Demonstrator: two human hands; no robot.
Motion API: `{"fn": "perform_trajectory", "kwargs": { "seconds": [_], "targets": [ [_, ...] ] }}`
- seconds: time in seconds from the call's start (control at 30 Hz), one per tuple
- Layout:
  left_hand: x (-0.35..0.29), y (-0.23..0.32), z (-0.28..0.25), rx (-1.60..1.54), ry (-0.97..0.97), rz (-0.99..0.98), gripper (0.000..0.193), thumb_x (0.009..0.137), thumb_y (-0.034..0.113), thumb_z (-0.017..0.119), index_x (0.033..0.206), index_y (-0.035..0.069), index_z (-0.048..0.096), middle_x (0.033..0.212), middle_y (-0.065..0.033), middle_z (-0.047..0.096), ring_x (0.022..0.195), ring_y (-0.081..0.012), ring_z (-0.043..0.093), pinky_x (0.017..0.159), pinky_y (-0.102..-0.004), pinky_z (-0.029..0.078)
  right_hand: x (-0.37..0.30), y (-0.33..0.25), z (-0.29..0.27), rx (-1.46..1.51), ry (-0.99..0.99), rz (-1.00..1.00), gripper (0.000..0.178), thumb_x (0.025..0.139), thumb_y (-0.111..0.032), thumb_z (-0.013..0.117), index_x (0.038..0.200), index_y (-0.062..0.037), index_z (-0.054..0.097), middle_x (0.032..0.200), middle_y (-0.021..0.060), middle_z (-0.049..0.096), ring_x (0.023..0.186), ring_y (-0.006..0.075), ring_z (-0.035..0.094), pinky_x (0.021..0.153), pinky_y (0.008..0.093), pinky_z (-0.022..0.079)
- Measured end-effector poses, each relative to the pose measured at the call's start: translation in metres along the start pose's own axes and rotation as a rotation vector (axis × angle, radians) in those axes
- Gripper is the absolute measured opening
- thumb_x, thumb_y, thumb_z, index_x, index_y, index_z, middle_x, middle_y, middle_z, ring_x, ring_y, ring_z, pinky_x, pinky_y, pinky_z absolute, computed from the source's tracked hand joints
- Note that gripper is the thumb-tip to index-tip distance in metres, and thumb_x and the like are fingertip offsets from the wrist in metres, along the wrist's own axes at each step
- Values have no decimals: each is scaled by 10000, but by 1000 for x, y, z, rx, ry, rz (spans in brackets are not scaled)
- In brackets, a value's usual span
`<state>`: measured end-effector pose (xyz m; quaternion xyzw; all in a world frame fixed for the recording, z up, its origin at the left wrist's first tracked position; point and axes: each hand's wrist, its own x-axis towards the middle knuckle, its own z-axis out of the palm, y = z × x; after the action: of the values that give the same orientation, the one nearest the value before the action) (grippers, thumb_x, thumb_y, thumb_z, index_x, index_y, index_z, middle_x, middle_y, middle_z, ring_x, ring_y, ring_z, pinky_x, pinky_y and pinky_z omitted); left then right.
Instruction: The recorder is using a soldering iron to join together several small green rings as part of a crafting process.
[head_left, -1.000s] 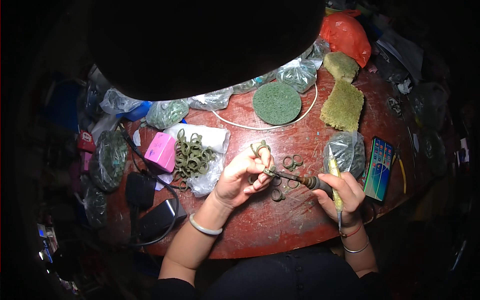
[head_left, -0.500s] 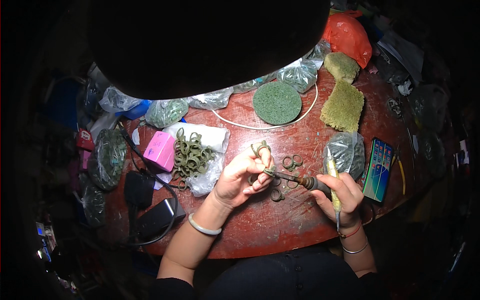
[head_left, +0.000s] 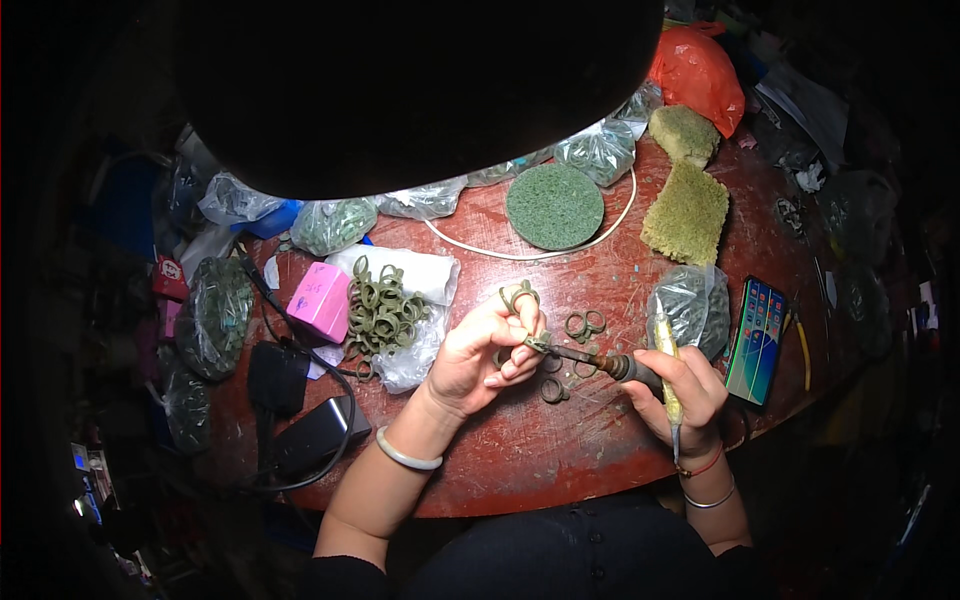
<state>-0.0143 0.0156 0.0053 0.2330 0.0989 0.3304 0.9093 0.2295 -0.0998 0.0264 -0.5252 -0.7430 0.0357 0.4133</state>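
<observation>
A red table [head_left: 620,440] is seen under everything, with its top scratched all over. A round green pad [head_left: 555,207] is set near the back, and a rough yellow sponge [head_left: 685,215] is laid to the right of it. The left hand [head_left: 490,345] is held over the middle of the table, with thumb and finger pinched together and the other fingers curled in. The right hand [head_left: 690,390] is closed around the handle of a dark tool [head_left: 620,367], and a thin yellow tool [head_left: 668,370] is held by the same hand, pointing up and down. To the left, a heap of green rings [head_left: 385,315] is piled beside a pink block [head_left: 320,302]. A few loose rings [head_left: 585,323] are scattered just past the left hand, and one green loop [head_left: 520,292] is seen at the top of that hand. Last and smallest, a little green piece [head_left: 538,343] is pinched in the left fingertips, right at the dark tool's tip. Its shape cannot be told well, as it is tiny and partly covered. For good work, the piece should be gripped firmly, the tip moved gently, and the fingertips kept out of the tip's way.
</observation>
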Motion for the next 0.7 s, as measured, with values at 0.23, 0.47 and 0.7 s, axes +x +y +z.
{"fn": "perform_trajectory", "kwargs": {
  "seconds": [0.23,0.47,0.7],
  "targets": [
    [0,-1,-2,-14,-1,4,76,909,44,551,906,16,480,719,-69,511,476,-72,394,381,-187,286,-2,0,3,9,18,24,287,807,-166,832,1012,-6,710,775,93,627,629,221,609,556,315,471],
    [0,-3,-2,-4,6,5,64,911,34,546,920,18,484,724,-76,522,474,-73,395,373,-187,286,-2,0,3,16,16,25,291,810,-170,830,1020,-9,709,779,95,628,636,225,616,560,314,474],
    [0,-4,-4,-25,-22,3,63,923,35,545,927,18,485,725,-77,524,472,-73,394,368,-183,280,-1,0,3,0,11,14,296,815,-178,828,1025,-8,708,789,97,634,641,228,619,563,317,478]
  ]
}}
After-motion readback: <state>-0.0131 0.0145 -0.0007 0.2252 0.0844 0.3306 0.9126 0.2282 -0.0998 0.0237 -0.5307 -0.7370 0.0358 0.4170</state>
